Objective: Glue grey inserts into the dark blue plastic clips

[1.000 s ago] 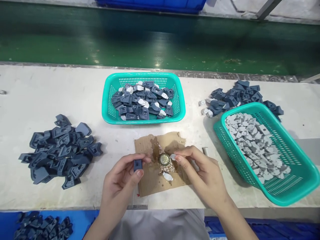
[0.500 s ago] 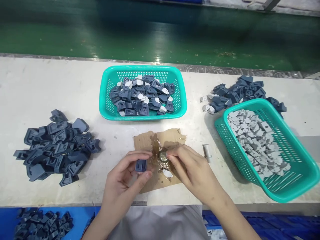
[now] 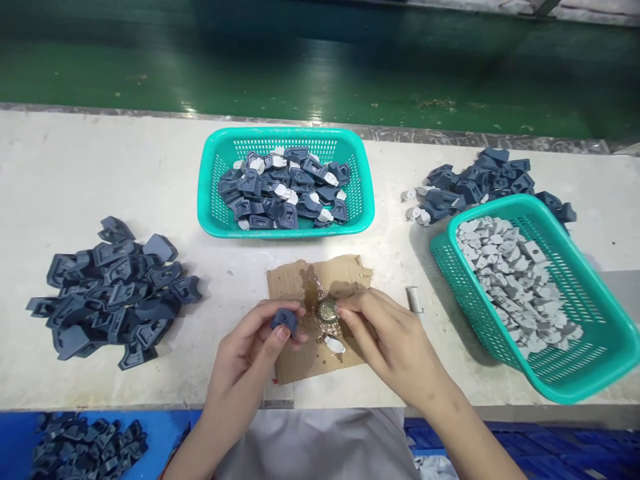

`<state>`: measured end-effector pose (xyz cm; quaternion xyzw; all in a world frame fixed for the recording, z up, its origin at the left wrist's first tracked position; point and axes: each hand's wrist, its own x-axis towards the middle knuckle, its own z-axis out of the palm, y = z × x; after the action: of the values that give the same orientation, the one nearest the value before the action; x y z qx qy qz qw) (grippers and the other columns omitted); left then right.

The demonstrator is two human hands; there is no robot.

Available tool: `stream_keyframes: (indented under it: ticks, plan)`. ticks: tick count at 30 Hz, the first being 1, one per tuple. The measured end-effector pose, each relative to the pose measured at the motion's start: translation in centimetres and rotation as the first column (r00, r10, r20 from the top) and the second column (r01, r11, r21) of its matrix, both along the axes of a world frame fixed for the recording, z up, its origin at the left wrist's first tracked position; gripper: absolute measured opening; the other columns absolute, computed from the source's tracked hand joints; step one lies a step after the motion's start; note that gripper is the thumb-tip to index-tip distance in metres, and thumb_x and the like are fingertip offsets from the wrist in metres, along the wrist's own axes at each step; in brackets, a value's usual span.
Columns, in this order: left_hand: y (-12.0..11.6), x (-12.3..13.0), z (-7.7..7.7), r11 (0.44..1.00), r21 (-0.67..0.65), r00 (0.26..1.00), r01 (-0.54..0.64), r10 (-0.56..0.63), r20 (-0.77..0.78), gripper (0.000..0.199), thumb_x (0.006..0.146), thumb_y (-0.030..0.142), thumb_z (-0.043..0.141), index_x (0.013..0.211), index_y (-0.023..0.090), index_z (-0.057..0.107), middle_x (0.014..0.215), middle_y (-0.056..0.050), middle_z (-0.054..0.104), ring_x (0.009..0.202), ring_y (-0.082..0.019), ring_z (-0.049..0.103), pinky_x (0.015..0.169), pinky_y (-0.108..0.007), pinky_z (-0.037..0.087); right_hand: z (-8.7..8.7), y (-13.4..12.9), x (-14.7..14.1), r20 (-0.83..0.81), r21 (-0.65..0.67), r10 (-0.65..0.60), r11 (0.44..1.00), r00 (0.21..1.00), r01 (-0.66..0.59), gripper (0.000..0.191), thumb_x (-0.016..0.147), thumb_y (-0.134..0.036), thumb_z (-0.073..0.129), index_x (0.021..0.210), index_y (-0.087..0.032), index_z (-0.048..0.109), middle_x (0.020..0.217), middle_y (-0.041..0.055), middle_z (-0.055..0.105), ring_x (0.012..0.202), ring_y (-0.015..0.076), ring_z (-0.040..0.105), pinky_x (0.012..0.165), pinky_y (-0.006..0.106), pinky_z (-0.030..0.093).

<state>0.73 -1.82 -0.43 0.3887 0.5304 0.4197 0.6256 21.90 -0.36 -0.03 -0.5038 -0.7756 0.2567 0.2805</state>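
My left hand (image 3: 253, 340) grips a dark blue-grey plastic part (image 3: 284, 321) between thumb and fingers, over the left side of an oily piece of cardboard (image 3: 300, 367). On that cardboard sits a small round dish (image 3: 327, 311) with a shiny wet surface. The thumb and forefinger of my right hand (image 3: 385, 333) are pinched together at the dish's right edge; whatever is between them is hidden. Just below the dish lies a small white piece (image 3: 335, 345), apart from both hands.
A green basket (image 3: 210, 230) of dark parts with white tips stands behind the cardboard. Another basket (image 3: 590, 393), right, holds pale grey pieces. Dark parts are heaped at left (image 3: 120, 287) and back right (image 3: 470, 187). A short white cylinder (image 3: 415, 300) lies near my right hand.
The dark part has turned in my left hand, its recessed face no longer toward me, and the thumb has shifted onto it. My right hand stays pinched by the dish, almost unmoved.
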Motion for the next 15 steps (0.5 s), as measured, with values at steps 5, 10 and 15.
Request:
stream_keyframes:
  ticks: [5, 10, 15]
  plan:
    - [0.1, 0.1, 0.1, 0.996, -0.068, 0.998, 0.051, -0.048, 0.046, 0.025, 0.095, 0.039, 0.072, 0.116, 0.028, 0.076, 0.107, -0.004, 0.074, 0.073, -0.011, 0.067, 0.068, -0.02, 0.057, -0.1, -0.3, 0.2, -0.08, -0.093, -0.055, 0.995, 0.995, 0.047, 0.015, 0.104, -0.014, 0.049, 0.094, -0.019, 0.059, 0.088, 0.0029, 0.067, 0.084, 0.016, 0.067, 0.075, 0.026, 0.049]
    - [-0.1, -0.3, -0.1, 0.982, 0.03, 0.978, 0.185, -0.18, -0.108, 0.021, 0.102, 0.039, 0.058, 0.112, 0.024, 0.07, 0.096, -0.003, 0.069, 0.068, -0.011, 0.058, 0.059, -0.02, 0.048, 0.2, -0.4, 0.1, -0.323, -0.392, -0.316, 0.903, 0.892, 0.178, 0.017, 0.103, -0.027, 0.058, 0.088, -0.021, 0.063, 0.073, -0.0025, 0.065, 0.065, 0.0112, 0.061, 0.059, 0.021, 0.046]
    - [-0.4, -1.0, -0.3, 0.879, 0.222, 0.867, 0.423, -0.321, -0.381, 0.017, 0.106, 0.031, 0.046, 0.112, 0.025, 0.061, 0.093, -0.002, 0.064, 0.076, -0.015, 0.057, 0.067, -0.024, 0.047, 0.9, -0.2, -1.0, -0.592, -0.545, -0.439, 0.836, 0.676, 0.065, 0.025, 0.099, -0.031, 0.064, 0.076, -0.02, 0.06, 0.056, -0.0055, 0.058, 0.053, 0.0084, 0.053, 0.055, 0.019, 0.045]
